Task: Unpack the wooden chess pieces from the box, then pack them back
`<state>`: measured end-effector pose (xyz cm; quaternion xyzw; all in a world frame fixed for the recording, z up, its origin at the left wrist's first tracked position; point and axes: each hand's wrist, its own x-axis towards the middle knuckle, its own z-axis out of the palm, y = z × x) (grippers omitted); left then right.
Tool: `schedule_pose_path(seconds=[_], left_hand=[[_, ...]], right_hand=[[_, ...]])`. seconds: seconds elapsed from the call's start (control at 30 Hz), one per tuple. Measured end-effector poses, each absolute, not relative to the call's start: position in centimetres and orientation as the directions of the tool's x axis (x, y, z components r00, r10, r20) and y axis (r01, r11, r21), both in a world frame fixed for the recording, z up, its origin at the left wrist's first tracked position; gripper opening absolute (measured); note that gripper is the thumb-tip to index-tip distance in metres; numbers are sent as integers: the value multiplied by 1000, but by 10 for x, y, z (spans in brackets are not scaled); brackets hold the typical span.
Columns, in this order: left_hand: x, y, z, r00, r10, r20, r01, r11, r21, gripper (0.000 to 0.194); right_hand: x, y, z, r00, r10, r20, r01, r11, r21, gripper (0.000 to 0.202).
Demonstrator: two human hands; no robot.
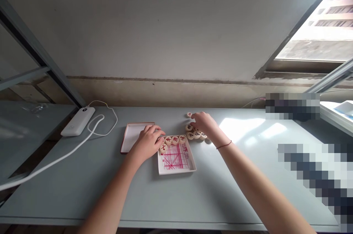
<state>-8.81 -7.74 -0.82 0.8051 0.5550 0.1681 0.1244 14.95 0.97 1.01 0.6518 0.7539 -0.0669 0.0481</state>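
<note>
A shallow white tray [191,172] with pink printed lines holds several round Chinese chess pieces [175,139] along its far side and one at its left. My left hand [149,139] rests at the tray's far left corner. Its fingers are apart, with the thumb beside the pieces there; whether it touches one I cannot tell. More chess pieces [190,135] lie in a cluster on the table, just past the tray's far right corner. Over this cluster is my right hand [204,123], its fingers apart and partly hiding the pieces. A single piece [189,114] lies close to its fingertips.
A red-edged box lid [129,138] lies left of the tray, partly behind my left hand. A white power bank [78,121] with a white cable [68,153] is at the far left of the grey table [154,201]. A wall closes off the back.
</note>
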Motion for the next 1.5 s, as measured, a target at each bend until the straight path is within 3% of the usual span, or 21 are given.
schedule_pose_path(seconds=[0.2, 0.43, 0.5, 0.57, 0.63, 0.73, 0.87, 1.0, 1.1, 1.23, 1.37, 1.5], left_hand=[[-88, -77, -5, 330, 939, 97, 849, -340, 403, 22], [-92, -75, -7, 326, 937, 129, 848, -350, 398, 24], [-93, -75, -5, 333, 933, 138, 843, -360, 401, 26], [-92, -76, -1, 359, 926, 118, 832, -375, 408, 28], [-89, -78, 5, 389, 919, 69, 820, -379, 429, 30], [-86, -83, 13, 413, 911, -4, 804, -362, 473, 33], [-83, -87, 16, 448, 893, -40, 788, -373, 490, 39], [-78, -88, 10, 472, 878, -76, 804, -393, 446, 45], [-72, -88, 3, 479, 873, -86, 819, -410, 401, 58], [-66, -89, -4, 462, 883, -85, 843, -408, 350, 63], [-64, -88, -10, 449, 892, -39, 852, -415, 320, 55], [-65, -88, -12, 457, 889, -28, 844, -424, 327, 54]], right_hand=[[149, 18, 12, -156, 984, -88, 984, 146, -104, 36], [140, 30, 14, -204, 979, -24, 960, 196, -198, 22], [135, 8, 20, -251, 967, 42, 932, 253, -259, 25], [129, -25, 23, -378, 915, 139, 812, 399, -425, 29], [123, -60, 17, -471, 870, 149, 722, 477, -501, 20], [115, -95, -4, -560, 806, 192, 696, 583, -419, 7], [106, -108, -26, -599, 760, 253, 711, 650, -269, 20], [109, -101, -20, -565, 763, 313, 678, 646, -351, 17], [137, -77, -6, -416, 845, 337, 706, 534, -466, 18], [202, -26, 7, -139, 954, 265, 850, 253, -463, 31], [244, 6, 8, -224, 974, -16, 893, 198, -404, 53], [242, 5, 5, -253, 953, -164, 907, 175, -382, 55]])
